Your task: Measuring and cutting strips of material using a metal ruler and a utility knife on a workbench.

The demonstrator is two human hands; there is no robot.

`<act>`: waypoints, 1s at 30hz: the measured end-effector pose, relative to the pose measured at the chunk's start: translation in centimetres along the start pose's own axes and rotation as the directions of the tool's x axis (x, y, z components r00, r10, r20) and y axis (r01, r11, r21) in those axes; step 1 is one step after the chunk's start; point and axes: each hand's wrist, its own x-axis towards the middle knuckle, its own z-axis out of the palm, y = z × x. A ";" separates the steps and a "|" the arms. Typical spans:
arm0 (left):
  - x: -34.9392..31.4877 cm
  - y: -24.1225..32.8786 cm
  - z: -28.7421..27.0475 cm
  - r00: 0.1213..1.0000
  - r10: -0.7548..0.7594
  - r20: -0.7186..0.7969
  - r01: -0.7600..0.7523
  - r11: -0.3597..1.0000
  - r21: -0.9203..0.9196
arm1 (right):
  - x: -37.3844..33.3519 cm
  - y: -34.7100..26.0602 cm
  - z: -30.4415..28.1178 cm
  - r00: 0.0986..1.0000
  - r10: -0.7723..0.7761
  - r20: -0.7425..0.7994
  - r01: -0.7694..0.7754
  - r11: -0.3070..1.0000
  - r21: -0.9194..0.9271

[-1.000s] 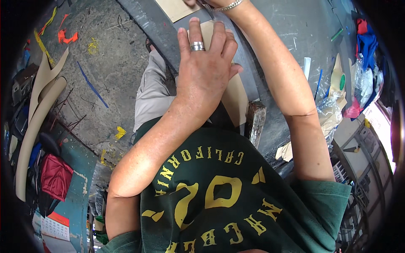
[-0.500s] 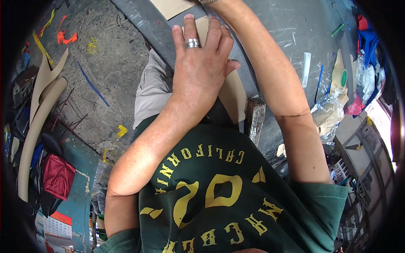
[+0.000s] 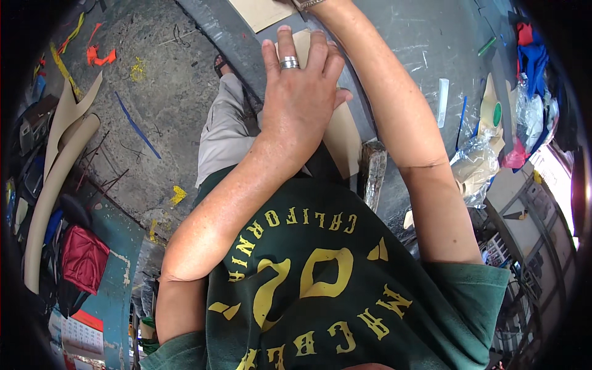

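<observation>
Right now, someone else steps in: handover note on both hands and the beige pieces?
Left hand: flat, palm down, fingers spread, pressing the long beige strip onto the grey bench; ring on one finger.
Right hand: out of frame past the top edge; only its forearm and wrist show, so its grip cannot be seen.
A second beige sheet lies on the bench at the top edge.
Done: the strip lies flat under the palm.
Left: cannot be judged here; what the right hand does is hidden.

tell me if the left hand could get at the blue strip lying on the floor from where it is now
Probably not without letting go. The left hand lies flat on a tan sheet at the bench edge, while the blue strip lies apart on the floor, below and to the left.
</observation>
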 end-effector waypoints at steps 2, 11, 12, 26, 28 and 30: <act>0.1 0.1 -0.1 1.000 0.000 -0.012 0.000 1.000 -0.020 | 1.9 2.9 -1.0 0.873 -0.448 0.190 0.398 0.882 0.252; 0.2 -0.2 0.0 0.990 0.073 -0.123 -0.083 0.994 -0.074 | 4.6 4.7 -0.7 0.778 -0.627 0.052 0.628 0.779 -0.001; 0.0 -0.4 -0.3 0.987 0.079 -0.140 -0.089 0.994 -0.066 | 2.5 2.8 -0.4 0.760 -0.649 0.042 0.648 0.761 0.019; 4.9 -12.6 -4.7 0.814 0.581 0.003 -0.581 0.814 -0.015 | -19.0 0.6 -19.5 0.642 -0.757 0.122 0.723 0.650 0.234; 6.4 -12.1 -6.0 0.783 0.607 0.135 -0.598 0.795 -0.104 | -23.9 -0.3 -21.5 0.892 -0.451 -0.029 0.334 0.702 -0.629; 7.3 -12.2 -6.8 0.722 0.671 0.167 -0.675 0.737 -0.043 | -25.6 2.0 -22.6 0.623 -0.750 -0.223 0.506 0.603 -0.616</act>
